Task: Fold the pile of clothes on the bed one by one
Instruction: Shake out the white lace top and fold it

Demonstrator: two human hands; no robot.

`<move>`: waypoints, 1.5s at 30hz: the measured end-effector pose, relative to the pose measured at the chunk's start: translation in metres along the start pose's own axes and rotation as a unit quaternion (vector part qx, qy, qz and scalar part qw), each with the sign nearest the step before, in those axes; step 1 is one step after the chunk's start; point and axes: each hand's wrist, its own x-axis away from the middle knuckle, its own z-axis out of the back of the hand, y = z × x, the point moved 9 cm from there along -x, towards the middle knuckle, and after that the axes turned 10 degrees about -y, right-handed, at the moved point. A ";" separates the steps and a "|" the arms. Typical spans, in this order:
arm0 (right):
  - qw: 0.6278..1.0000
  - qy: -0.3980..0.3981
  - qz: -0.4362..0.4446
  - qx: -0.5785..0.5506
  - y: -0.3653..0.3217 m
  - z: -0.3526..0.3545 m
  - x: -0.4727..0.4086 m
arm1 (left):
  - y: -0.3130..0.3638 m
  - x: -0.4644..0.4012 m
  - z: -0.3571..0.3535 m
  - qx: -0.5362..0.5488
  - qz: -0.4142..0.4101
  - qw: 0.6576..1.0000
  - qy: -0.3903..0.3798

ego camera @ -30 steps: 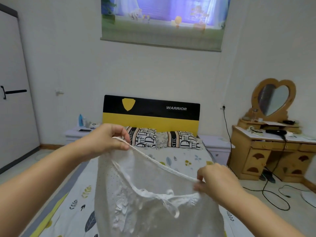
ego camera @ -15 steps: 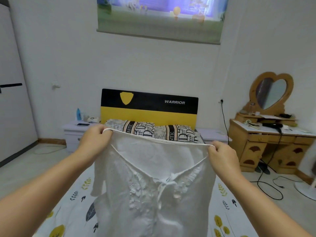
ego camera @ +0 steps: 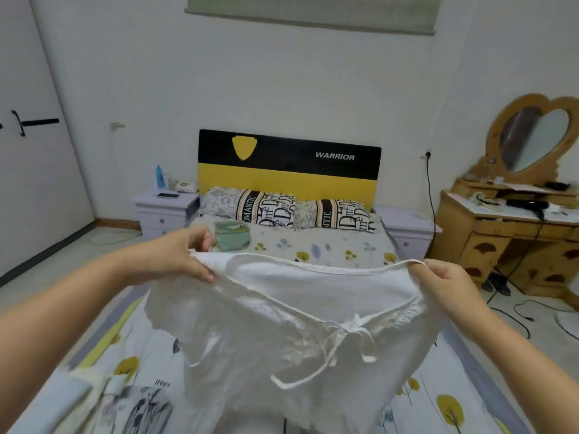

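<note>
A white thin-fabric blouse with a drawstring bow at the neckline (ego camera: pixel 291 333) hangs spread between both hands above the bed with the leaf-printed sheet (ego camera: pixel 438 399). The left hand (ego camera: pixel 185 256) pinches its top edge at one corner, fingers curled over the hem; the right hand (ego camera: pixel 445 283) grips the opposite corner the same way, so the hem is stretched taut between them. At the near left, a blurred heap of pale and grey clothes (ego camera: pixel 119 402) lies on the sheet. Beyond the left hand sits a small teal pouch (ego camera: pixel 232 235), then two lettered pillows (ego camera: pixel 288 211) against the black-and-yellow headboard (ego camera: pixel 288 167). A wooden dressing counter with a heart-shaped mirror (ego camera: pixel 513 220) stands at the right.
</note>
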 end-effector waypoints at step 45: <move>0.974 0.035 -0.055 0.218 0.030 -0.036 0.086 | -0.045 0.051 -0.048 -0.217 -0.004 0.953 0.213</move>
